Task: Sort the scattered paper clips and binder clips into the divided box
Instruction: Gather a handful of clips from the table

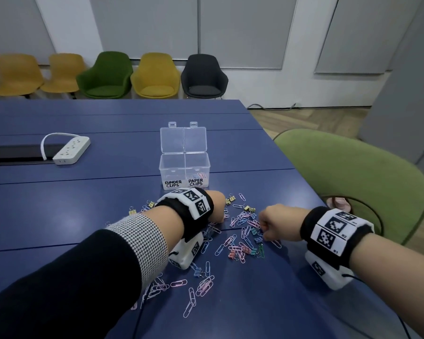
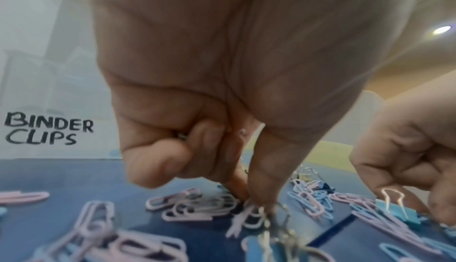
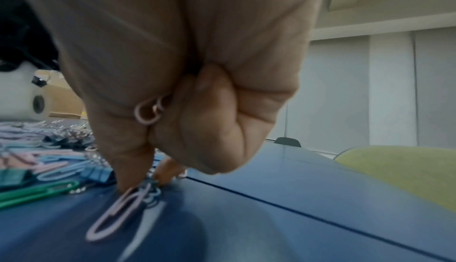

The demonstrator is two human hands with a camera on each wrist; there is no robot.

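Divided box (image 1: 184,167) at twelve o'clock on the table (image 1: 108,192), lid open behind it, some paper clips in the right compartment. Scattered paper clips (image 1: 242,223) and binder clips (image 1: 235,252) spread just before the box toward six o'clock, with the left hand (image 1: 217,206) at eleven and the right hand (image 1: 279,222) at two over the heap. Power strip (image 1: 71,150) far out at ten o'clock, a chair (image 1: 353,182) beside the table at three, a row of chairs (image 1: 108,74) beyond the far edge.
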